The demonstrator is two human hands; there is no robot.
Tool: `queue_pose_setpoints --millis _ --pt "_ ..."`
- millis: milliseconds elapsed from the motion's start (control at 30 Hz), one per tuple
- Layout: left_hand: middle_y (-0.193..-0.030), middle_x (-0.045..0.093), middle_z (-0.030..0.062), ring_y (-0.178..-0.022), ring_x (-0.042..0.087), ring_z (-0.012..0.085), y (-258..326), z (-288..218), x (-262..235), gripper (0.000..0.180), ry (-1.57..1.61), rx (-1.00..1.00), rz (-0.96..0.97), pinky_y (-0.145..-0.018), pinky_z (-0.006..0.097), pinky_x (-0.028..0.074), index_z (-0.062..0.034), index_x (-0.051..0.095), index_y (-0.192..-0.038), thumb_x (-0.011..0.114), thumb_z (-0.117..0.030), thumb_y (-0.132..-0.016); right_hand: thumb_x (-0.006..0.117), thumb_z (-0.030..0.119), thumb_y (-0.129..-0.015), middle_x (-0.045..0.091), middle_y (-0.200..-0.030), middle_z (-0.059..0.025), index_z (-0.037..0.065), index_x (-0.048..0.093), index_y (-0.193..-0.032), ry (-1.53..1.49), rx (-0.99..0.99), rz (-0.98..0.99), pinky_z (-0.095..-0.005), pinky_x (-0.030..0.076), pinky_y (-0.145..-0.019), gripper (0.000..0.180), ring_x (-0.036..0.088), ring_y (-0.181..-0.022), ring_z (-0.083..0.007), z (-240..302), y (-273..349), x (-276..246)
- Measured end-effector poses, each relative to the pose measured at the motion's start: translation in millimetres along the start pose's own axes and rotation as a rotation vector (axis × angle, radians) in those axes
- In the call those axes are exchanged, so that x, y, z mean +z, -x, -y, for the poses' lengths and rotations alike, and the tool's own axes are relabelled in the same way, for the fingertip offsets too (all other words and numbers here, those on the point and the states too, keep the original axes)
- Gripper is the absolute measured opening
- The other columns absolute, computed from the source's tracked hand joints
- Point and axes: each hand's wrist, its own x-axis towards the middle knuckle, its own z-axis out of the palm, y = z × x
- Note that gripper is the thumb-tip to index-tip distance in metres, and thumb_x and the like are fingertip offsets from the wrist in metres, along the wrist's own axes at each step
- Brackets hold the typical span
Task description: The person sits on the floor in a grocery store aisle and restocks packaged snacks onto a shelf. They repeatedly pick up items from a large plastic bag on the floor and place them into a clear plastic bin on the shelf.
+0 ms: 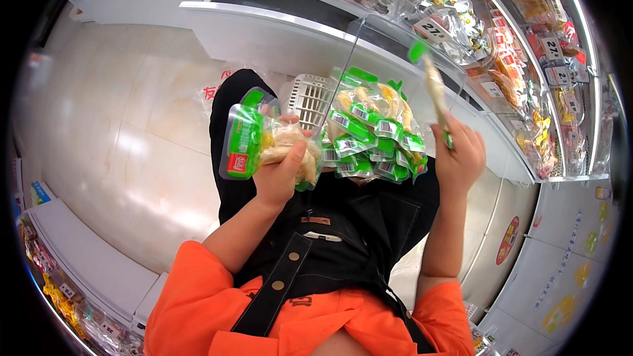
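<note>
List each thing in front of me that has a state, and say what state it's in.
Left hand: closed around a bunch of clear snack packets with green ends.
Right hand: closed on one long clear packet with green ends, held upright.
White slotted plastic basket: heaped with green-labelled packets.
Shelf bins of bagged snacks: stocked.

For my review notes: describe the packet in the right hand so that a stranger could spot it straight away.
Start at the white basket heaped with green-edged snack packets in front of the black apron. To its right, the right hand lifts a single packet toward the shelf. Unlike the heaped ones, it stands alone, upright and seen edge-on, with a green top.
</note>
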Motion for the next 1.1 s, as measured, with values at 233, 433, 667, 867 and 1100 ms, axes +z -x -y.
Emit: queue_pose_setpoints --millis 233,433,667,867,1100 --pt "-0.114 0.046 0.0128 -0.094 0.055 0.0225 5 2 7 0.070 0.002 -0.156 0.081 -0.079 0.035 0.047 -0.0083 0.016 -0.135 0.058 -0.001 -0.079 0.057 0.012 -0.066 0.059 -0.071 -0.0072 0.009 0.059 -0.071 0.444 -0.223 0.629 -0.0332 0.047 -0.060 0.005 0.057 -0.072 -0.0239 31 -25 95" --pt "-0.113 0.046 0.0088 -0.096 0.055 0.0192 5 -2 4 0.070 0.093 -0.210 0.147 -0.081 0.031 0.046 -0.0069 0.022 -0.133 0.065 -0.007 -0.077 0.057 0.013 -0.070 0.060 -0.073 -0.0095 0.010 0.062 -0.078 0.176 -0.200 0.821 -0.0371 0.048 -0.067 0.010 0.059 -0.081 -0.0265 56 -29 105" --pt "-0.114 0.048 0.0120 -0.097 0.055 0.0264 2 -10 9 0.068 0.407 -0.511 0.201 -0.079 0.040 0.049 -0.0081 0.028 -0.129 0.068 -0.017 -0.075 0.057 0.014 -0.072 0.062 -0.081 -0.0088 0.012 0.064 -0.090 -0.005 -0.181 1.019 -0.0385 0.046 -0.070 0.020 0.058 -0.078 -0.0281 38 -36 78" --pt "-0.117 0.046 0.0160 -0.104 0.052 0.0347 4 -18 20 0.071 0.481 -0.641 0.250 -0.079 0.048 0.049 -0.0067 0.029 -0.129 0.068 -0.020 -0.071 0.057 0.011 -0.074 0.062 -0.095 -0.0095 0.009 0.062 -0.097 -0.225 -0.131 0.948 -0.0378 0.045 -0.076 0.024 0.055 -0.088 -0.0288 18 -20 84" --pt "-0.123 0.041 0.0180 -0.110 0.046 0.0382 10 -20 17 0.066 0.707 -0.717 0.292 -0.085 0.051 0.044 -0.0043 0.030 -0.129 0.056 -0.015 -0.069 0.063 0.012 -0.070 0.058 -0.105 -0.0106 0.007 0.059 -0.103 -0.343 -0.259 0.627 -0.0386 0.044 -0.080 0.034 0.055 -0.094 -0.0296 8 -7 71"
